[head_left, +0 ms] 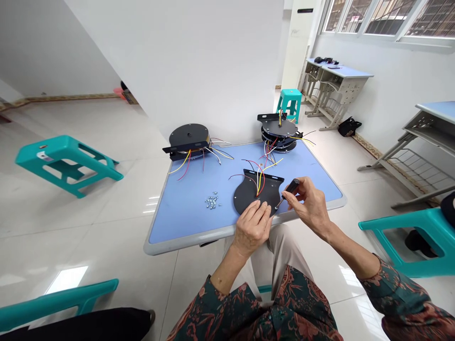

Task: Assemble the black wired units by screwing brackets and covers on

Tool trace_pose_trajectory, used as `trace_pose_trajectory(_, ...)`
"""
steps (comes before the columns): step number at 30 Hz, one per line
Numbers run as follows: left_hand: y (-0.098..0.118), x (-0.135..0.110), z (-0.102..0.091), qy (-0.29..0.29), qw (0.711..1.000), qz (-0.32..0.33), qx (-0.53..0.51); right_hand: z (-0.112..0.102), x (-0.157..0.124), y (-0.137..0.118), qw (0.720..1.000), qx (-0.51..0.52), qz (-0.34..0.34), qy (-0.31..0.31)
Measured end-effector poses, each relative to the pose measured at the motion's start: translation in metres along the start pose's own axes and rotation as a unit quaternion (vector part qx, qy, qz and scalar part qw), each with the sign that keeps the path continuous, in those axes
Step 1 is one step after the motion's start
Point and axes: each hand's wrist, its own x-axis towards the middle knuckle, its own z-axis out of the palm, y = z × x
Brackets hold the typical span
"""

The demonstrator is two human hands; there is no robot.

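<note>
- Right hand (309, 206): the right-hand fingers (290, 195) and thumb are closed on the black handle of a small screwdriver (291, 187)
- Tool axis: the long axis runs diagonally, with the handle up and to the right and the metal shaft pointing down and to the left, towards the right edge of the black metal plate (245, 199). The tip is just beside the plate; contact cannot be confirmed from this view
- Left hand (253, 227): the left-hand fingers (258, 210) lie close together on the near part of the plate, with no clamping grip visible
- Hand relation: the left hand touches the plate and is the nearer hand. The right hand stands off to the plate's right, and only the screwdriver reaches close to it
- Plate position: flat on the blue surface (185, 232), close to the edge nearest the person. Its straight flanged edge faces the far side, and its rounded edge lies to the left
- Wiring: red, yellow and black wires (259, 182) rise from the middle of the plate and spread towards the far side
- Adjacent items: a small heap of loose screws (212, 201) lies left of the plate. Two wired black disc assemblies stand further off, one at the far left (188, 135) and one at the far right (279, 132)
</note>
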Motion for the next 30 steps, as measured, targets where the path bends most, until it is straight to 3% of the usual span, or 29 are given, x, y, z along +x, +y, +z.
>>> trace_pose_trajectory(5,0.000,0.001,0.000,-0.001,1.000,-0.001,0.004,0.002,0.003,-0.005,0.995,-0.077,-0.048,0.030)
trace_pose_trajectory(11,0.001,-0.001,-0.001,-0.024,1.000,-0.011,0.000,0.000,0.008,-0.015,0.987,-0.135,-0.090,-0.014)
trace_pose_trajectory(15,0.001,-0.001,-0.005,-0.049,0.995,-0.057,-0.068,0.002,0.011,-0.017,0.978,-0.173,-0.109,-0.039)
trace_pose_trajectory(19,-0.003,0.010,-0.017,-0.036,0.982,-0.121,-0.144,0.006,0.013,-0.018,0.975,-0.182,-0.119,-0.056)
trace_pose_trajectory(25,-0.012,0.031,-0.026,-0.055,0.972,-0.176,-0.149,0.005,0.014,-0.018,0.976,-0.180,-0.109,-0.065)
trace_pose_trajectory(27,-0.014,0.033,-0.020,-0.085,0.956,-0.228,-0.165,0.006,0.013,-0.018,0.975,-0.182,-0.105,-0.065)
trace_pose_trajectory(30,-0.017,0.039,-0.009,-0.128,0.909,-0.313,-0.244,0.008,0.012,-0.018,0.973,-0.194,-0.104,-0.071)
